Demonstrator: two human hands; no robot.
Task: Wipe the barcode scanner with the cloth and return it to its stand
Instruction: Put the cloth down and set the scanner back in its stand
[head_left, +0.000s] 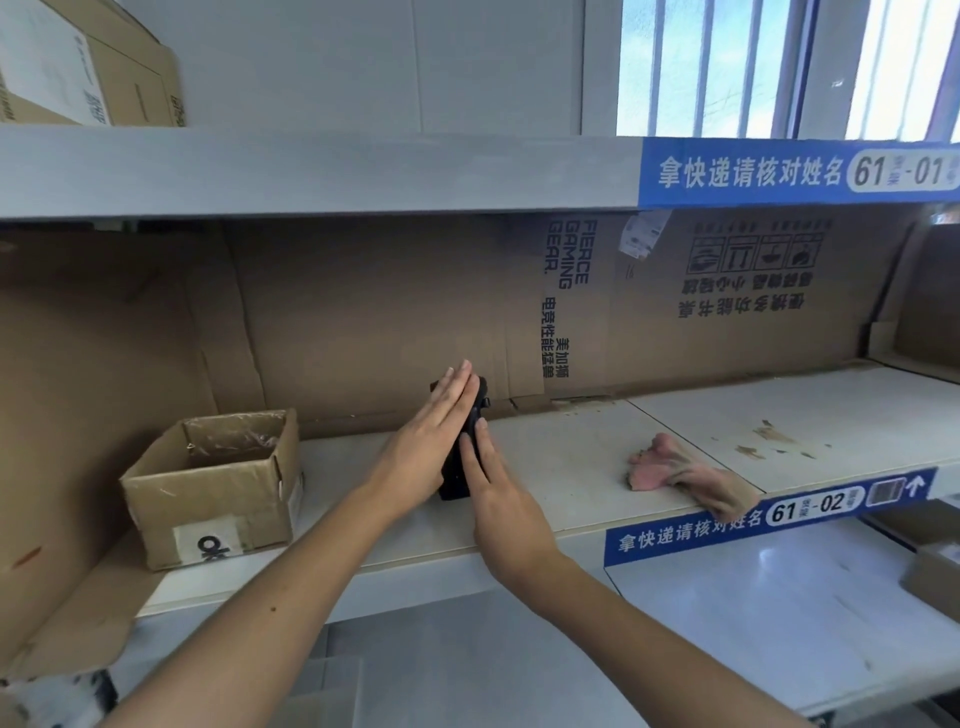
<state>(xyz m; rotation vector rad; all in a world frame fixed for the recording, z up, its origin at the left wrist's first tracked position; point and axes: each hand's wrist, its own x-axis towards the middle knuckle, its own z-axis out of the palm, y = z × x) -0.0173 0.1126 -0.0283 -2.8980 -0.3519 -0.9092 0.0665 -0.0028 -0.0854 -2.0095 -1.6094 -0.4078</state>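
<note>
The black barcode scanner (475, 410) stands upright on the middle shelf (571, 467), pressed between my two flat hands. My left hand (431, 431) lies against its left side with fingers straight and together. On the scanner's right side rests my right hand (498, 499), fingers extended along it. Most of the scanner's body and whatever it stands in are hidden by the hands. The pink cloth (675, 467) lies crumpled on the shelf to the right, one end hanging over the front edge, touched by neither hand.
An open cardboard box (218, 483) sits on the shelf to the left. Flattened cardboard (363, 312) lines the back of the shelf. Blue shelf labels (769, 514) run along the front edges. Another box (88, 62) stands on the upper shelf. A lower shelf (753, 623) sits below.
</note>
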